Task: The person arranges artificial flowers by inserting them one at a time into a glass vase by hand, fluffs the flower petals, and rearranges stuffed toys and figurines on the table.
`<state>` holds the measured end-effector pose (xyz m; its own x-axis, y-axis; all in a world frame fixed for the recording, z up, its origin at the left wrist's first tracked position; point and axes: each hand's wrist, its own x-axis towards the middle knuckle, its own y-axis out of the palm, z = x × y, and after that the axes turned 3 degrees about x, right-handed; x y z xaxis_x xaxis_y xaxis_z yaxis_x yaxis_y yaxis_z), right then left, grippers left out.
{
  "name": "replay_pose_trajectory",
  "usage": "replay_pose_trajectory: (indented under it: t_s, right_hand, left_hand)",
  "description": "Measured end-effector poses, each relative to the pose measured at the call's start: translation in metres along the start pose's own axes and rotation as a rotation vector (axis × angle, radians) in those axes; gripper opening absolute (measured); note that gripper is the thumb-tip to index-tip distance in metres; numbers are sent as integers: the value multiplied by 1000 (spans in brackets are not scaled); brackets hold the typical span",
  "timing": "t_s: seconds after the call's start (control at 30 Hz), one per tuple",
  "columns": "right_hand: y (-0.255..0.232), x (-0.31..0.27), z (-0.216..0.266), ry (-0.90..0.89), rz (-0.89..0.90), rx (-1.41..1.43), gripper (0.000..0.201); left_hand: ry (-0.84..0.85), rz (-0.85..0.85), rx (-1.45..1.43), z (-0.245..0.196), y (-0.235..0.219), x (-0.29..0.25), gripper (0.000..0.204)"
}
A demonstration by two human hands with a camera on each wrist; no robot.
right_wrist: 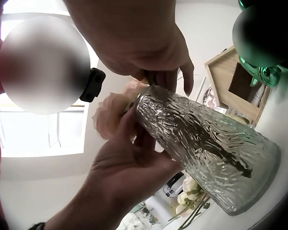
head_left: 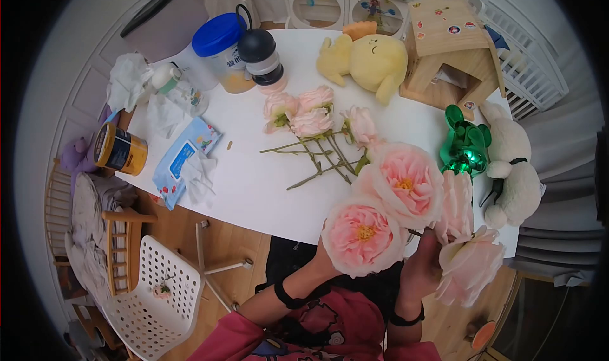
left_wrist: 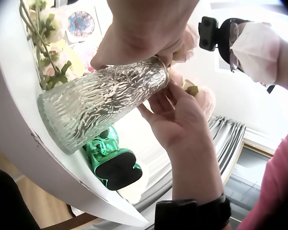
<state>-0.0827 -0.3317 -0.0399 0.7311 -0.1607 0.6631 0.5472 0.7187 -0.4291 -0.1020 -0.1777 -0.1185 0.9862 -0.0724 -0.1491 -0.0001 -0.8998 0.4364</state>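
We're tight on the ribbed glass vase (left_wrist: 103,103), tilted with its base on the white table's edge (left_wrist: 19,129) at six o'clock. Our left hand (left_wrist: 144,31) curls over the vase's rim, gripping it; our right hand (left_wrist: 175,117) pinches stems at the mouth. Big pink roses (head_left: 380,215) crowd above both hands. The green metallic figure (head_left: 465,147) stands at three o'clock, loose roses (head_left: 311,117) at twelve.

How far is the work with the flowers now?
Done: several pink roses already stand in the tilted glass vase. In hand: the left hand and right hand hold the vase's neck. Left: more roses on the table lie loose.
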Motion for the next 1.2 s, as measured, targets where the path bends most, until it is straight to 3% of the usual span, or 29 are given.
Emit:
replay_pose_trajectory:
  t_s: [0.13,0.23,0.3,0.33,0.5,0.57,0.6,0.63,0.7,0.73,0.8,0.97,1.0,1.03,1.07,1.1,1.13,1.2]
  right_hand:
    - [2,2,0,35,-21,126,20]
    - [-4,-3,-9,183,120,214,23]
    - [-7,-23,-48,-130,385,-352,31]
    - [-5,-25,-50,-130,385,-353,31]
    - [5,-27,-55,147,316,146,40]
    - [13,-15,-39,210,254,311,34]
    - [15,-10,-32,272,191,477,30]
    - [12,-11,-33,271,190,476,30]
    - [3,-12,-36,48,359,16,37]
    - [5,-10,-30,48,359,16,37]
    - [15,-2,-9,400,133,755,32]
    - [15,21,18,588,80,981,36]
    - [15,22,19,617,83,993,39]
    - [13,20,12,617,84,992,39]
    - [11,14,-1,298,172,564,38]
    - [11,8,-10,-18,247,132,37]
    - [14,2,-12,-18,249,132,37]
    - [20,-11,-13,378,-16,795,32]
  left_hand:
    - [-9,-23,-8,-1,0,1,70]
    - [-20,-36,-17,-1,2,1,69]
    - [-28,-44,-22,-1,3,2,68]
    - [-32,-48,-25,0,4,2,68]
    - [-45,-65,-35,7,3,5,67]
    - [-243,-196,-227,27,-3,9,66]
    - [-243,-194,-227,31,-3,9,66]
    - [-209,-190,-189,33,-2,8,65]
    - [-174,-187,-150,35,-3,8,65]
    - [-134,-165,-40,38,-4,7,65]
    - [-53,-121,179,45,-9,7,67]
    - [152,-5,723,50,-16,8,71]
    - [152,-6,723,48,-13,7,71]
    - [72,-53,519,47,-10,5,73]
    - [-8,-100,314,45,-6,3,75]
    - [-8,-101,313,44,-4,3,75]
    - [5,-107,170,45,-2,3,77]
    - [18,-115,25,40,2,1,79]
